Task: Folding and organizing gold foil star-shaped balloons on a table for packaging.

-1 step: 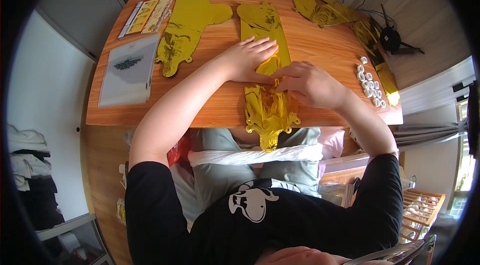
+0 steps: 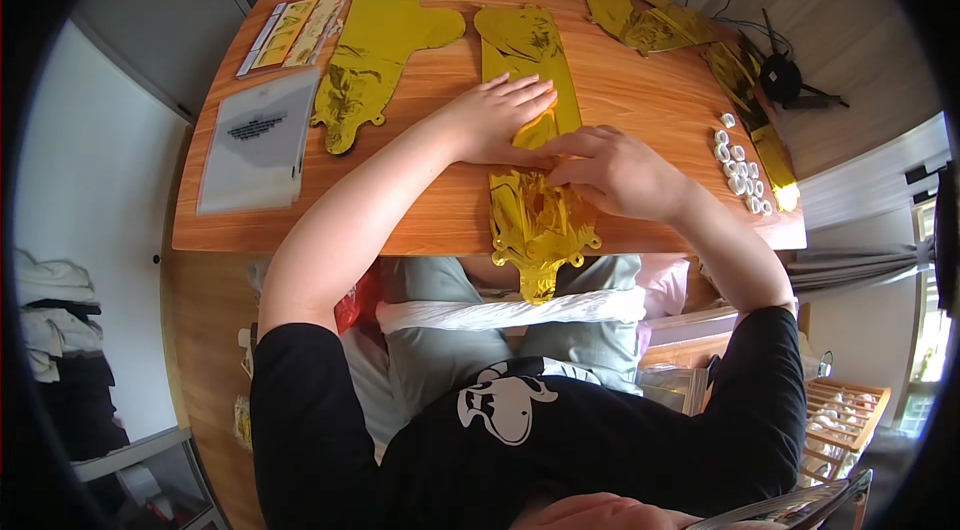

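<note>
A gold foil balloon (image 2: 548, 60), flat and uninflated, runs from the middle of the wooden table (image 2: 430, 205) to its near edge, where its tabbed end hangs over. My left hand (image 2: 500, 115) lies flat on it with the fingers stretched out. Close by the left thumb, my right hand (image 2: 625, 172) is bent over the creased foil, thumb and fingers pinched on it. The exact pinch point is partly hidden under the fingers. Left of my left arm lies another flat gold foil balloon (image 2: 390, 40), apart from both hands.
More gold foil (image 2: 645, 20) lies along the far right edge, beside a black device with antennas (image 2: 781, 78). Small white ribbon rolls (image 2: 737, 170) cluster at the right. On the left are a clear plastic sleeve (image 2: 250, 150) and a printed card (image 2: 285, 35).
My right hand's fingers have shifted slightly at the creased foil, and the foil beneath them has moved a little. My left hand stays in place.
</note>
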The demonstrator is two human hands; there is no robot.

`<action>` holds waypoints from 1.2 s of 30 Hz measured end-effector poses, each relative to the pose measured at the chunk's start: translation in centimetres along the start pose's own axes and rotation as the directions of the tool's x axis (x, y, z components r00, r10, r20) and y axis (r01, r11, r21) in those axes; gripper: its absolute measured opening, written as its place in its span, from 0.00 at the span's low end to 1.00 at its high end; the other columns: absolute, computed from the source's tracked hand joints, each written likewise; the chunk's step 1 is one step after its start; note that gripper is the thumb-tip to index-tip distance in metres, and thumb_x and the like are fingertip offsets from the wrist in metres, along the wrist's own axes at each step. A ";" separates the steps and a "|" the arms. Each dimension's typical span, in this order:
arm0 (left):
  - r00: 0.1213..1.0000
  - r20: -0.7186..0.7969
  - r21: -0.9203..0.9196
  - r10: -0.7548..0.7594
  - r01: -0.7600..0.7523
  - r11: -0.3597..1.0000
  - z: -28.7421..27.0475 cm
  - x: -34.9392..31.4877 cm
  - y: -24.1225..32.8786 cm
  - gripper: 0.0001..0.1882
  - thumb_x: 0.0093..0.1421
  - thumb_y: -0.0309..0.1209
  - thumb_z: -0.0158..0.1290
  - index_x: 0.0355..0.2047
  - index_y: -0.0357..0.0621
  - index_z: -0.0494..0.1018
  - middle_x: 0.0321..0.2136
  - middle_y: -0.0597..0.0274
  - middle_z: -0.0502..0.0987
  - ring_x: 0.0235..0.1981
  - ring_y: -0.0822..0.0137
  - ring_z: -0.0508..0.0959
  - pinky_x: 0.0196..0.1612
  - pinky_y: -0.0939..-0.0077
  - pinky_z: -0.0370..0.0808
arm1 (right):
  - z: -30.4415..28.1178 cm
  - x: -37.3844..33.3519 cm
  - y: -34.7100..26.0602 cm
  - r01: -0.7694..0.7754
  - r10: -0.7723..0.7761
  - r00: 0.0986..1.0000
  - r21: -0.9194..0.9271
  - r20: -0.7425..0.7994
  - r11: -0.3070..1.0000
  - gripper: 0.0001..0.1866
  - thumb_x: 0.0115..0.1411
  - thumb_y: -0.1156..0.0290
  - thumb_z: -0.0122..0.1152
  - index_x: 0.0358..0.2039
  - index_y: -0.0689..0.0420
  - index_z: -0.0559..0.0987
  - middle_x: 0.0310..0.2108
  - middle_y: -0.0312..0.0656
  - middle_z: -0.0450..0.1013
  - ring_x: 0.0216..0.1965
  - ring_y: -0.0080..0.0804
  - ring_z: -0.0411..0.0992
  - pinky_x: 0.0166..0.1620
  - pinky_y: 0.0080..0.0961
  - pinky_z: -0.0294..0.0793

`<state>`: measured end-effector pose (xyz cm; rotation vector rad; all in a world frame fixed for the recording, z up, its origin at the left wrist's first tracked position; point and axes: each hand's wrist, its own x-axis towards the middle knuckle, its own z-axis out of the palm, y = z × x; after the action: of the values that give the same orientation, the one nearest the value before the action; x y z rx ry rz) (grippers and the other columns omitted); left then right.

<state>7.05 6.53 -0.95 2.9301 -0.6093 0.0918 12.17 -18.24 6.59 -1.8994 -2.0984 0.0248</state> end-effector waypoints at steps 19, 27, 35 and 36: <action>0.999 -0.031 0.045 0.020 -0.018 0.999 1.1 0.1 -0.7 0.56 0.63 0.76 0.31 0.75 0.43 0.48 0.76 0.55 0.49 0.77 0.59 0.47 0.77 0.57 0.44 | 4.0 -1.7 0.0 -0.131 0.133 0.967 0.023 -0.219 0.991 0.12 0.59 0.78 0.64 0.45 0.58 0.82 0.47 0.48 0.79 0.49 0.50 0.77 0.51 0.40 0.78; 0.999 -0.033 0.078 0.024 -0.021 0.997 0.9 0.1 -0.5 0.58 0.61 0.77 0.34 0.75 0.41 0.48 0.76 0.54 0.50 0.77 0.59 0.47 0.77 0.56 0.45 | 4.1 -2.4 -0.1 -0.339 0.375 0.922 0.262 -0.097 0.903 0.10 0.61 0.77 0.63 0.44 0.61 0.82 0.45 0.50 0.79 0.48 0.49 0.77 0.54 0.43 0.75; 1.000 -0.022 0.094 0.012 -0.010 0.996 0.9 0.1 -0.4 0.56 0.63 0.76 0.32 0.75 0.41 0.48 0.76 0.54 0.49 0.77 0.59 0.47 0.77 0.55 0.45 | 3.9 -1.9 -0.6 -0.240 0.271 0.934 0.155 -0.233 0.958 0.11 0.61 0.76 0.63 0.44 0.61 0.83 0.46 0.50 0.80 0.48 0.50 0.78 0.56 0.42 0.75; 1.000 -0.022 0.095 0.012 -0.010 0.995 0.8 0.1 -0.4 0.56 0.63 0.76 0.32 0.75 0.41 0.48 0.76 0.54 0.49 0.77 0.59 0.47 0.77 0.55 0.45 | 3.9 -1.9 -0.5 -0.279 0.328 0.920 0.229 -0.215 0.933 0.11 0.62 0.76 0.63 0.45 0.60 0.84 0.46 0.50 0.80 0.50 0.50 0.78 0.58 0.44 0.74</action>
<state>7.31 6.72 -1.76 3.0126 -0.6348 0.1590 10.84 -19.43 2.56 -1.9752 -1.5628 0.0541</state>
